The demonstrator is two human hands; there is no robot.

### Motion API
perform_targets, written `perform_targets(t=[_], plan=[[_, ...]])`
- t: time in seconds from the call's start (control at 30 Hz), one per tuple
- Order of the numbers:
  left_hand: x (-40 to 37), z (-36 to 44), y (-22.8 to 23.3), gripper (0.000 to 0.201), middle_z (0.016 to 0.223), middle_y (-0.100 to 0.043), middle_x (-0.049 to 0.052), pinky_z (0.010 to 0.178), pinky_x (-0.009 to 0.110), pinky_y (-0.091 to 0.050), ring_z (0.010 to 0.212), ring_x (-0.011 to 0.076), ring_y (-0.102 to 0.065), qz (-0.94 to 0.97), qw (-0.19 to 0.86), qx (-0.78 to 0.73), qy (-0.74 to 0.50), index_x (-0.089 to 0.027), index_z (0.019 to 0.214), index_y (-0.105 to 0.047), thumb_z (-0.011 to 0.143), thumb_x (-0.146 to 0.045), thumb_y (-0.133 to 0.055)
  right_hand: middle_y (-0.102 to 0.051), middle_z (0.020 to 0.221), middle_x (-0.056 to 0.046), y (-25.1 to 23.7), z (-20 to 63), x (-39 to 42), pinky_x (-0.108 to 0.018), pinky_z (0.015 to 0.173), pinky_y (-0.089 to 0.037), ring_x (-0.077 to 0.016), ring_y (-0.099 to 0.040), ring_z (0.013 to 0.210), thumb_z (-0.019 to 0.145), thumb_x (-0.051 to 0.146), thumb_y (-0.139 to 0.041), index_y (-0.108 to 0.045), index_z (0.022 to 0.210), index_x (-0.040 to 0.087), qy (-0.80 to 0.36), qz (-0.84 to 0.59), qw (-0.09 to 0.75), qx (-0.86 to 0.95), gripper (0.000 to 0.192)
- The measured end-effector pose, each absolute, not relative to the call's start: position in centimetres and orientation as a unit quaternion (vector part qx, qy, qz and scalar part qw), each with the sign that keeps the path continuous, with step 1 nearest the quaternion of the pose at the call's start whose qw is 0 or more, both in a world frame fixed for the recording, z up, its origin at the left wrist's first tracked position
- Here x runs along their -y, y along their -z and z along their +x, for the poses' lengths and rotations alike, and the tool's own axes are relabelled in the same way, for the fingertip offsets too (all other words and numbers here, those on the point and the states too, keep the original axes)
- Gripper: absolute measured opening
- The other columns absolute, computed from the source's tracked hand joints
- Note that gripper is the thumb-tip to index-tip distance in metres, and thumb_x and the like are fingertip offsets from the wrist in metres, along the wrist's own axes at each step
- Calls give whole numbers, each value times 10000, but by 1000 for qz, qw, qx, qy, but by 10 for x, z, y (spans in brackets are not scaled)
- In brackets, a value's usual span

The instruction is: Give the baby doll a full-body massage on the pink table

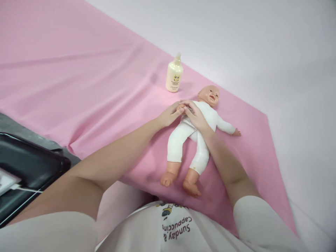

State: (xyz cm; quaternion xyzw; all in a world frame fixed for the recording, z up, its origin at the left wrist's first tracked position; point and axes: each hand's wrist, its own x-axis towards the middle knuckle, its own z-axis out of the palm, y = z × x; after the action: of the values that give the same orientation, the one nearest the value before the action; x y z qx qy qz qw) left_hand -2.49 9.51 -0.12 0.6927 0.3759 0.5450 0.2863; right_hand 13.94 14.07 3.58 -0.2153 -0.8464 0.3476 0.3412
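A baby doll point(202, 115) with a white body lies on its back, head away from me and feet toward me. Both my hands meet at the doll's small hand point(181, 107), on the left side of its chest. My left hand point(172, 113) is closed around it from the left, thumb on top. From the right, my right hand point(193, 113) closes on the same doll hand with thumb and fingers, its wrist crossing the doll's belly. The doll's other arm point(227, 126) stretches out to the right, untouched.
A cream pump bottle point(174, 77) stands upright beyond my hands, left of the doll's head. Pink cloth point(105, 77) covers the table, with folds at left. A black chair point(31, 164) with a white device point(7, 182) and cable is at lower left. A white wall rises behind.
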Motion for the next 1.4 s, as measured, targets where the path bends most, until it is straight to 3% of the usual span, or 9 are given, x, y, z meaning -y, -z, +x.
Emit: perform_targets(t=[0.1,0.17,0.4,0.8,0.87,0.97,1.1,1.27,1.4], plan=[[-93,-24,-1,627,1239,-659,145,1023,397,-504,1140,264,-636,685,285,-401,-536,-145,1258,-589,867,-634,-626,-675,1269,-85,-38,139,-138,-399,1188,-392,-213,-578,1272,974,677,-417,-684,1162,255,-341,-229,341,846,533],[-92,-23,-1,566,1232,-667,136,1036,405,-496,1155,263,-632,685,277,-420,-527,-148,1274,-587,861,-526,-674,-671,1285,-78,-39,139,-135,-409,1207,-370,-208,-564,1296,998,645,-386,-692,1175,266,-337,-228,340,848,518],[-91,-21,-3,327,1101,-698,119,994,407,-517,1052,238,-655,703,236,-428,-516,-147,1137,-641,932,-388,-562,-658,1301,-68,-43,141,-131,-434,1187,-385,-218,-564,1292,1011,571,-420,-746,1108,287,-322,-218,346,854,443],[-89,-19,-7,237,1053,-698,92,912,374,-525,977,224,-652,712,192,-440,-513,-175,1031,-630,937,-362,-518,-682,1148,-73,-36,140,-134,-412,1106,-456,-208,-631,1146,903,446,-660,-708,859,227,-338,-235,418,810,229],[-91,-18,-3,249,1051,-690,98,908,373,-525,970,214,-649,705,193,-431,-530,-178,1037,-610,964,-385,-492,-682,1144,-79,-34,139,-135,-389,1072,-485,-206,-635,1136,900,492,-652,-687,902,223,-347,-236,423,803,272],[-91,-18,0,329,1043,-686,103,896,367,-530,951,198,-654,675,216,-416,-570,-183,1110,-562,1004,-472,-447,-675,1236,-97,-30,138,-138,-361,1077,-493,-196,-619,1203,958,518,-554,-649,1113,229,-366,-262,424,786,341],[-88,-21,-1,444,1134,-689,134,976,389,-512,1052,213,-659,663,220,-415,-583,-190,1195,-524,1002,-576,-421,-610,1410,-114,-25,137,-143,-407,1176,-421,-202,-547,1349,997,406,-483,-534,1347,228,-384,-300,404,774,396],[-89,-26,1,528,1329,-627,177,1078,404,-473,1234,243,-617,661,207,-438,-573,-173,1305,-483,1011,-590,-348,-582,1448,-120,-25,137,-143,-428,1224,-359,-238,-521,1382,845,204,-622,-516,1397,192,-330,-283,339,834,562],[-91,-26,2,526,1387,-592,193,1111,433,-464,1299,271,-586,670,209,-437,-563,-169,1356,-467,975,-531,-461,-591,1431,-134,-26,138,-142,-427,1204,-385,-259,-541,1350,785,145,-637,-521,1397,167,-303,-286,336,845,623]])
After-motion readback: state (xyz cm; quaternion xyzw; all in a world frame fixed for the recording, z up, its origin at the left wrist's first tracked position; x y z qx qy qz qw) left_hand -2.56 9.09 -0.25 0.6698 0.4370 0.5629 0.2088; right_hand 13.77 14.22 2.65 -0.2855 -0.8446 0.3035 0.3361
